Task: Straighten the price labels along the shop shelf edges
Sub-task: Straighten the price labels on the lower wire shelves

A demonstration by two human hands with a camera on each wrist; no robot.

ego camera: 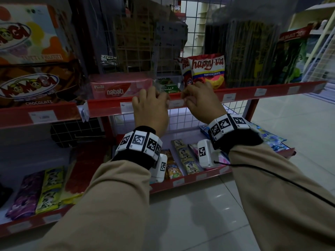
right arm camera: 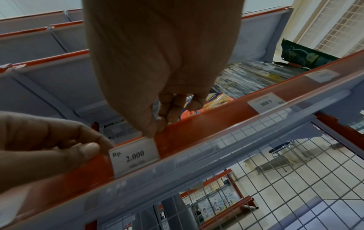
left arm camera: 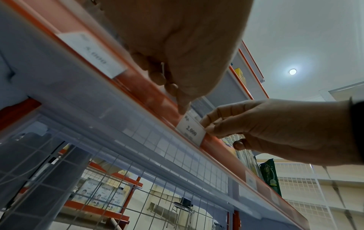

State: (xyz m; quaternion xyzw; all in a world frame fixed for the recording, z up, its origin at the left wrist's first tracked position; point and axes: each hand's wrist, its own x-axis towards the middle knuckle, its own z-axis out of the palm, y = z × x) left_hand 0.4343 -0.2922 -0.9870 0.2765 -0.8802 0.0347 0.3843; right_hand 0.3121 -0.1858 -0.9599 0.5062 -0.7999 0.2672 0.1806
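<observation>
A white price label [ego camera: 176,104] reading "Rp. 2.000" [right arm camera: 133,157] sits in the clear strip along the red shelf edge [ego camera: 204,96], slightly askew. My left hand [ego camera: 163,101] pinches the label's left end with thumb and forefinger [right arm camera: 98,147]; its thumb tip [left arm camera: 183,105] meets the upper left corner. From the other side my right hand [ego camera: 186,99] pinches the upper right corner [right arm camera: 153,130]. In the left wrist view the right hand's fingers [left arm camera: 206,126] curl onto the label [left arm camera: 192,132].
More labels sit along the same edge: one [ego camera: 126,106] beside my left hand, a "5.000" label [left arm camera: 94,54], a "4.000" label [right arm camera: 265,103]. Behind stand a Nabati pack [ego camera: 119,87] and Happy Tos chips [ego camera: 208,71]. Sachets [ego camera: 181,160] lie on the lower shelf.
</observation>
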